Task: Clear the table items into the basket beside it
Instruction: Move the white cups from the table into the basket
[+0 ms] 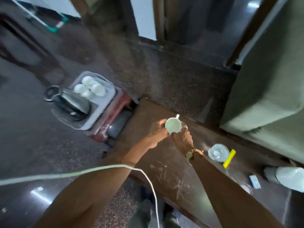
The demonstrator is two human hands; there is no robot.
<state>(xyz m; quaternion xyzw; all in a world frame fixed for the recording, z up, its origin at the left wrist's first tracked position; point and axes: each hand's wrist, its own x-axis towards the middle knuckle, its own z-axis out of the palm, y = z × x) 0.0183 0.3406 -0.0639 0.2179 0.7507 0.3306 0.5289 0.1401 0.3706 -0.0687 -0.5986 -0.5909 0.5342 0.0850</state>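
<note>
Both hands hold a white cup [173,125] above the left end of the brown table [166,168]. My left hand [158,132] grips its left side and my right hand [182,139] grips its lower right side. The cup's handle points away from me. The grey basket [98,111] sits on a red stool to the left of the table. It holds several white cups [89,87] and a steel kettle [72,102]. On the table to the right lie a clear plastic bottle [218,152], a yellow marker [229,158] and a small white-blue packet [255,181].
A red stool [115,116] carries the basket. A large clear bottle [284,176] lies at the table's right edge. A grey-green sofa [266,83] stands behind the table. A white cable [98,170] crosses in front of my arms. Dark floor spreads to the left.
</note>
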